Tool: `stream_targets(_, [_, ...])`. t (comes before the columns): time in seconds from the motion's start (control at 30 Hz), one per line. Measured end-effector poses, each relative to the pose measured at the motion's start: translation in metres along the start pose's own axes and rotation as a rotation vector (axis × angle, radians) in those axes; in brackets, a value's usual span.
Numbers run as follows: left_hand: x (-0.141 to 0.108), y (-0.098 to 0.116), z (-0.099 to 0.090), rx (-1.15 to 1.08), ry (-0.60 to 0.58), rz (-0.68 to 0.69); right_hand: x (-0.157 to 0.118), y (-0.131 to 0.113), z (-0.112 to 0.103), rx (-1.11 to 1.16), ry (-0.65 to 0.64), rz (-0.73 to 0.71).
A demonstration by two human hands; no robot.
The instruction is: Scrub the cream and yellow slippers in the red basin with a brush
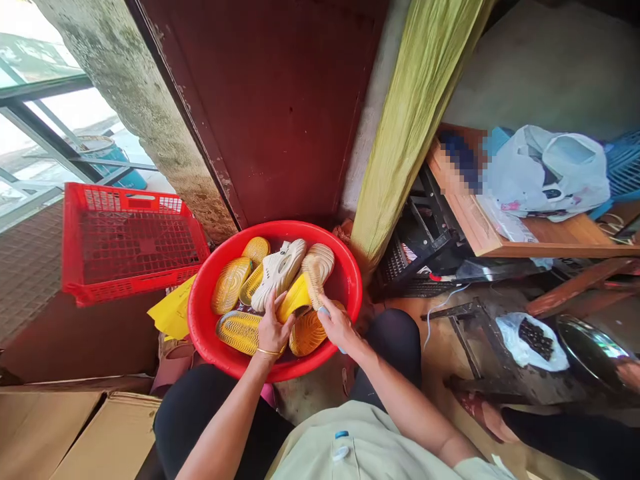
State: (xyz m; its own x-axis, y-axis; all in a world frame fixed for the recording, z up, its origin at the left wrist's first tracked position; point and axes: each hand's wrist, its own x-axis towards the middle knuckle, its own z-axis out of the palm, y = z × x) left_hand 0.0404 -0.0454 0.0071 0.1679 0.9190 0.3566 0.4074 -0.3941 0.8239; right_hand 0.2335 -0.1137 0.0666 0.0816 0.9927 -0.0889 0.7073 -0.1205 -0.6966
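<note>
A red plastic tub point(351, 267) stands between my knees with several slippers and clogs in it. My left hand point(274, 327) grips a yellow slipper point(296, 297) by its upper, held tilted over the tub. Closed at the other side of this slipper, my right hand point(339, 327) presses its fingers to the sole edge. Bits of blue show at my right hand; what they belong to is unclear. Behind lies a cream clog point(281, 270). Yellow slippers lie around, one sole up at the left point(231, 285) and another at the front point(240, 331).
At left are a red crate point(135, 200), yellow sheets point(173, 310) and a cardboard box point(45, 427). A wooden table point(565, 233) with a plastic bag point(550, 173) stands right. Below it, another person's foot point(483, 413) is near a low stool point(500, 350). A green curtain point(420, 100) hangs behind.
</note>
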Motion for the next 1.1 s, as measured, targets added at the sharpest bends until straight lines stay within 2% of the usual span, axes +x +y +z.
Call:
stream_targets(0.13, [-0.006,-0.004,0.004,0.093,-0.073,0.006,-0.019,-0.023,0.004,-0.331,-0.201,-0.112])
stream_targets(0.27, [-0.004,-0.005,0.003,0.067,-0.107,0.02,-0.007,-0.009,-0.015,-0.526,-0.218,0.006])
stream_targets(0.37, [-0.002,-0.009,0.0,0.129,-0.207,-0.045,0.011,0.013,-0.028,-0.502,-0.204,0.042])
stream_targets(0.47, [-0.004,-0.012,-0.002,0.245,-0.321,-0.141,0.019,0.027,-0.032,-0.452,-0.182,0.075])
stream_targets(0.67, [-0.008,-0.009,-0.004,0.396,-0.446,-0.058,0.025,0.027,-0.036,-0.374,-0.161,0.114])
stream_targets(0.8, [-0.004,-0.009,-0.009,0.422,-0.375,-0.116,0.012,0.007,-0.027,-0.423,-0.172,0.112])
stream_targets(0.97, [0.0,-0.006,-0.012,0.479,-0.162,-0.238,-0.038,-0.027,0.003,-0.515,-0.289,-0.1])
stream_targets(1.03, [0.001,-0.004,-0.012,0.437,-0.115,-0.24,-0.048,-0.031,0.002,-0.543,-0.319,-0.149])
stream_targets(1.1, [0.002,-0.004,-0.013,0.372,-0.082,-0.23,-0.042,-0.026,-0.01,-0.594,-0.312,-0.088])
